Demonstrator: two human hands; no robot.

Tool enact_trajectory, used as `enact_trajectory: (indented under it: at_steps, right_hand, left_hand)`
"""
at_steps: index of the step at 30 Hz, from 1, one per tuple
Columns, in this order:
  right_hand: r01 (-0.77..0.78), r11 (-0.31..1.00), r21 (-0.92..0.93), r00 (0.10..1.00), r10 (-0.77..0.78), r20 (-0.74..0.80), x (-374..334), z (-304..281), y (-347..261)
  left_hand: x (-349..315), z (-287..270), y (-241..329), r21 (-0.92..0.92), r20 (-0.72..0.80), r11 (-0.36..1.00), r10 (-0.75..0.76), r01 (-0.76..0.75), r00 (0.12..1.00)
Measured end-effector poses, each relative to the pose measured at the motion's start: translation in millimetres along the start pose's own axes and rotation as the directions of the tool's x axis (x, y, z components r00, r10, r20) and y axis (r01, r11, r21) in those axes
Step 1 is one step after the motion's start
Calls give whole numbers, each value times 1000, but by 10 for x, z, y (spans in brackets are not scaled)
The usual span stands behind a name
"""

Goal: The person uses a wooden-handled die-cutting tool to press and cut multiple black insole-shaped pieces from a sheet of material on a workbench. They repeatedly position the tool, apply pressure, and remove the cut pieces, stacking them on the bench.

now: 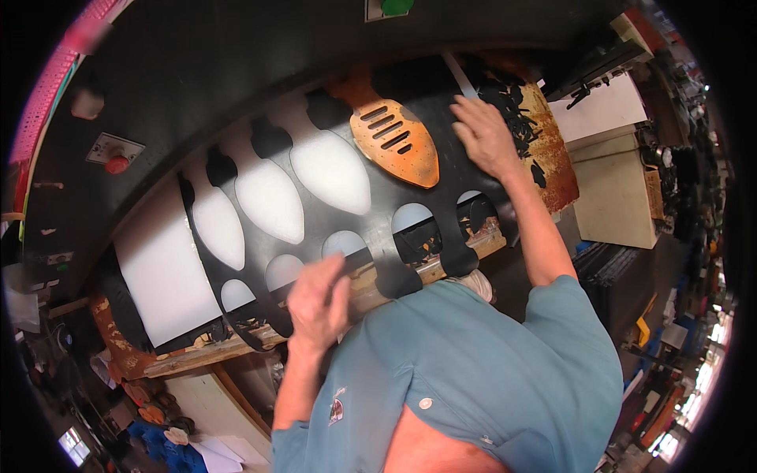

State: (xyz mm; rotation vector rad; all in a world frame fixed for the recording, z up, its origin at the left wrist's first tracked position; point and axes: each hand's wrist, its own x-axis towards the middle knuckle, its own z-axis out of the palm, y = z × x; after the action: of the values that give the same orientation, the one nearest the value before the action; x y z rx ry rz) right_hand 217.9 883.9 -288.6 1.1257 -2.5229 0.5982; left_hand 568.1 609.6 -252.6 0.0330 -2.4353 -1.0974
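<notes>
small grey label plate (115,147) w/ red button, upper left on machine

Bright overhead light, centre well exposed. White board (165,272) and the white cut-out openings blow out, no detail. Heavy fisheye: straight edges bow, dark vignette all round the rim. Upper left corner smeared pink, blurred. Lower clutter at the sides dim, soft.

The left hand (318,303) sits low in the centre of the frame, fingers curled in a pinching grip, its bare forearm rising from the lower edge. The right hand (483,135) reaches to the upper right, palm down, fingers spread flat, arm extended.
</notes>
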Motion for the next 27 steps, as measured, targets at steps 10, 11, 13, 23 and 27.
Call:
enact_trajectory:
  at_steps: [10,11,13,23,27]
  right_hand:
    - [-30,925,378,865,214,-455,93,-507,-621]
    - [11,891,454,873,213,-439,159,-602,-752]
    - [198,855,479,837,106,-536,370,-737,-979]
    - [166,813,558,905,100,-415,-344,-826,-1091]
    - [161,748,644,898,160,-410,-705,-1023,-1278]
  left_hand:
    - [-361,634,-36,378,-138,919,176,-113,975]
    - [-362,628,-46,376,-150,918,199,-130,969]
    - [-367,610,-32,396,-150,912,180,-108,972]
    - [-215,745,157,464,-210,883,179,-63,961]
    - [-234,790,174,498,-225,866,171,-37,959]
